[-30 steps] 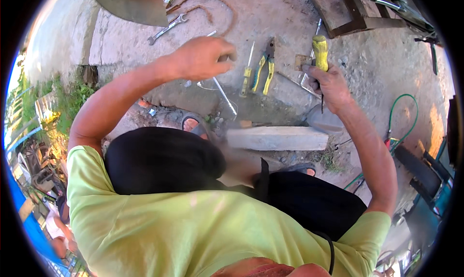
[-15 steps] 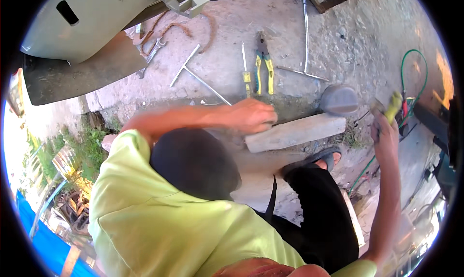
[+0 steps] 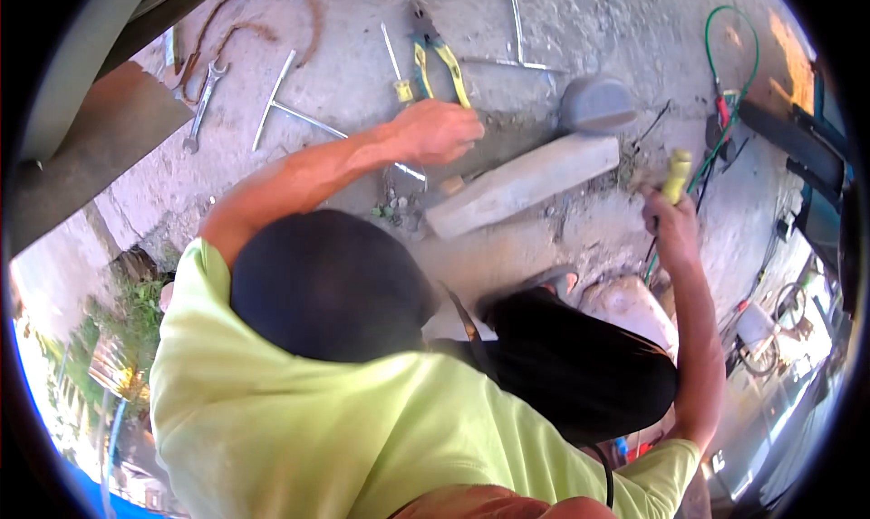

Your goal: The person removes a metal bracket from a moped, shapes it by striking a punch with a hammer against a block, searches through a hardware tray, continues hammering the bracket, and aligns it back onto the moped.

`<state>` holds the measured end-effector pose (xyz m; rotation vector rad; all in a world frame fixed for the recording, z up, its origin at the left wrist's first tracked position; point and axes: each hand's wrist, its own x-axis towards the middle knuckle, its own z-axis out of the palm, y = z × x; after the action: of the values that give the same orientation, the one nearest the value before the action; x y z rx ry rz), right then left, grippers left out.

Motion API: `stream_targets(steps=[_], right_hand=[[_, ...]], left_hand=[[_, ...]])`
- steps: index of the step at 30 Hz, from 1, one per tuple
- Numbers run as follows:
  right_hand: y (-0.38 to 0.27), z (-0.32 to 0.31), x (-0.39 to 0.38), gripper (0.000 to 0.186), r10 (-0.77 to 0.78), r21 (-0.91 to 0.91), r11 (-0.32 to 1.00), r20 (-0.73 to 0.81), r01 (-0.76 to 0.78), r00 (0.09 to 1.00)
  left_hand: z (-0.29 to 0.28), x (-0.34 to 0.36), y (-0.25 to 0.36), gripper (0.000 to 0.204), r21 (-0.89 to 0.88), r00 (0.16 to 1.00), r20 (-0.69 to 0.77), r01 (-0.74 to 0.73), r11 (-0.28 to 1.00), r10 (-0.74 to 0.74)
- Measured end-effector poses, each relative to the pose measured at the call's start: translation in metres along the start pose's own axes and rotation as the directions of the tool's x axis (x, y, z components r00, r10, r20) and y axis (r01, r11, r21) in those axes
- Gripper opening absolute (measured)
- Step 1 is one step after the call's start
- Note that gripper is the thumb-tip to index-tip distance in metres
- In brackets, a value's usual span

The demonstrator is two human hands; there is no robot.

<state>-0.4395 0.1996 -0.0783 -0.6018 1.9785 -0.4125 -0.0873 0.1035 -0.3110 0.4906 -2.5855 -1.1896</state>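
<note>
My left hand point(image 3: 439, 134) has curled fingers just below yellow-handled pliers point(image 3: 446, 66) and a small yellow screwdriver point(image 3: 401, 90) on the concrete; what it holds, if anything, is hidden. My right hand point(image 3: 672, 222) grips a yellow-handled tool point(image 3: 676, 173), its far end unclear, beside a green cable point(image 3: 754, 62). Silver T-handle wrenches point(image 3: 272, 98) point(image 3: 517, 30) and a combination wrench point(image 3: 204, 107) lie around. A long pale block point(image 3: 521, 182) sits below my left hand, with a grey rounded object point(image 3: 598, 104) behind it.
A dark metal sheet point(image 3: 109, 139) and panel edge overhang at upper left, near a rusty rod or cable point(image 3: 313, 12). Weeds point(image 3: 136, 311) grow at left. Dark equipment point(image 3: 816, 157) stands at right. My sandalled foot point(image 3: 562, 279) is under me.
My head and view have shifted. My left hand dipped toward the block, then rose to the pliers' handles. My right hand, still gripping the yellow tool, has moved lower and outward to the right.
</note>
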Motion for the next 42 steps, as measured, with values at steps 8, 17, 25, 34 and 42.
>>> stream_targets(steps=[8,17,25,34,42], right_hand=[[-0.016,0.062,0.056,0.018,-0.144,-0.213,0.953,0.314,0.217,0.938],[0.044,0.025,0.072,0.015,-0.21,0.013,0.976,0.307,0.216,0.928],[0.074,0.009,0.077,0.015,-0.193,0.126,0.979,0.293,0.162,0.937],[0.061,0.007,0.069,0.014,-0.281,0.165,0.956,0.285,0.242,0.916],[0.055,0.012,0.064,0.014,-0.28,0.128,0.959,0.263,0.254,0.923]], left_hand=[[-0.006,-0.012,0.016,0.02,0.018,0.999,-0.005,0.035,0.999,-0.034],[0.04,-0.075,0.121,0.055,0.039,0.969,0.003,0.247,0.968,-0.247],[0.093,-0.037,0.158,0.101,0.227,0.944,-0.017,0.324,0.919,-0.329],[0.079,-0.026,0.147,0.098,0.105,0.969,-0.075,0.243,0.964,-0.236],[0.08,-0.028,0.144,0.087,0.136,0.995,0.089,0.036,0.99,-0.048]])
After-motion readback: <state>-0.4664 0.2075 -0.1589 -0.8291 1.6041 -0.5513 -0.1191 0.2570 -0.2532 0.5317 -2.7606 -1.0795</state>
